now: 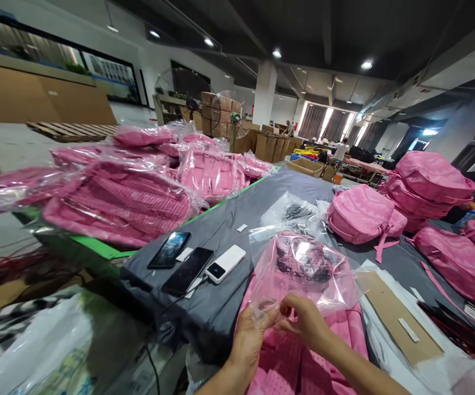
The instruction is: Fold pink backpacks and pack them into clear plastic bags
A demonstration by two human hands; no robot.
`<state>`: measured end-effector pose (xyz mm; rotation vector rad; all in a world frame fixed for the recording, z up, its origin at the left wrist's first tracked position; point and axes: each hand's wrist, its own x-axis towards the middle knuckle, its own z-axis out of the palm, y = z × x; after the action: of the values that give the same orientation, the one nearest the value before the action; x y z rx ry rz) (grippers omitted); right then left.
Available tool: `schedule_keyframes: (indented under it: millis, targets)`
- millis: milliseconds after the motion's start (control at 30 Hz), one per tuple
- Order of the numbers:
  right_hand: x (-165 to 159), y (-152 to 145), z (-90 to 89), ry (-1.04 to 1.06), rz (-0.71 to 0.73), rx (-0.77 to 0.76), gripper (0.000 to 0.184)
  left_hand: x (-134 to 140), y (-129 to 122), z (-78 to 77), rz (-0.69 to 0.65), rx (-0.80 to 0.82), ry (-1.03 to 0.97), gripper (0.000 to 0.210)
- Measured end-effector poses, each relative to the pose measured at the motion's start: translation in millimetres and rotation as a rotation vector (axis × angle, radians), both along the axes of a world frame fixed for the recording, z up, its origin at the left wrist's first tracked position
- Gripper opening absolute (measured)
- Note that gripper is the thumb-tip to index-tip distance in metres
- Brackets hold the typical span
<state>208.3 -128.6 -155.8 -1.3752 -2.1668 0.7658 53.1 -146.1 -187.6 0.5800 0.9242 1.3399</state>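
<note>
My left hand (256, 326) pinches the near edge of a clear plastic bag (344, 280). Close beside it, my right hand (305, 318) has its fingers closed at the same edge, thumb and forefinger together. Under the plastic shows a black, grey and white patterned piece (303, 258); whether it lies inside the bag cannot be made out. Beneath both hands a pink backpack (352, 329) lies with its straps up, partly covered by the bag and my forearms.
Two phones (169, 249) and a white power bank (225, 264) lie on the grey cloth (221, 230). Plastic-wrapped pink backpacks (122, 203) are heaped at left. Unwrapped pink backpacks (430, 184) and cardboard (397, 315) are at right. Other people work farther off.
</note>
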Motion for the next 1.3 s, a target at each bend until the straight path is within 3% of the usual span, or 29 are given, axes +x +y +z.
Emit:
schedule_keyframes:
  millis: [100, 233, 300, 433, 567, 667, 733, 800, 933, 1000, 1100, 1167, 1200, 1300]
  targets:
    - [5, 20, 11.5, 0.187, -0.037, -0.157, 0.04, -9, 17, 5.3, 0.148, 0.065, 0.196, 0.057]
    - [6, 38, 35.5, 0.357, -0.183, -0.209, 0.053, -25, 32, -3.6, 0.26, 0.07, 0.313, 0.069]
    - [-7, 33, 39.8, 0.286, -0.146, -0.228, 0.049, -28, 33, -6.3, 0.269, 0.072, 0.316, 0.071]
    - [-37, 14, 30.2, 0.018, -0.006, -0.071, 0.027, -26, 32, 0.4, 0.298, 0.08, 0.28, 0.072]
    - [-32, 29, 26.7, 0.333, -0.012, -0.268, 0.035, -35, 35, 0.3, 0.305, 0.085, 0.385, 0.072]
    - [-16, 53, 34.5, 0.527, -0.236, -0.351, 0.036, -52, 34, -14.2, 0.195, 0.208, 0.63, 0.064]
    - [-15, 65, 37.9, 0.537, -0.413, -0.297, 0.027, -59, 30, -23.6, 0.182, 0.341, 0.848, 0.055]
    - [-23, 68, 37.5, 0.492, -0.478, -0.175, 0.018, -60, 25, -25.9, 0.313, 0.517, 1.096, 0.048]
    - [-51, 55, 32.2, 0.192, -0.28, 0.133, 0.011, -52, 24, -5.7, 0.651, 0.784, 1.534, 0.055]
    - [-56, 46, 31.2, 0.003, -0.165, 0.325, 0.017, -52, 30, 8.4, 0.705, 0.812, 1.631, 0.051]
    - [-39, 34, 30.0, -0.22, -0.127, 0.574, 0.049, -63, 35, 19.4, 0.662, 0.896, 1.587, 0.042]
    - [-10, 24, 24.7, -0.304, -0.184, 0.601, 0.06, -76, 34, 16.4, 0.646, 0.886, 1.5, 0.041]
    - [8, 18, 19.7, -0.312, -0.229, 0.571, 0.056, -82, 31, 11.9, 0.651, 0.852, 1.472, 0.042]
    - [58, -5, -1.1, -0.21, -0.36, 0.346, 0.018, -94, 18, -8.4, 0.591, 0.818, 1.52, 0.053]
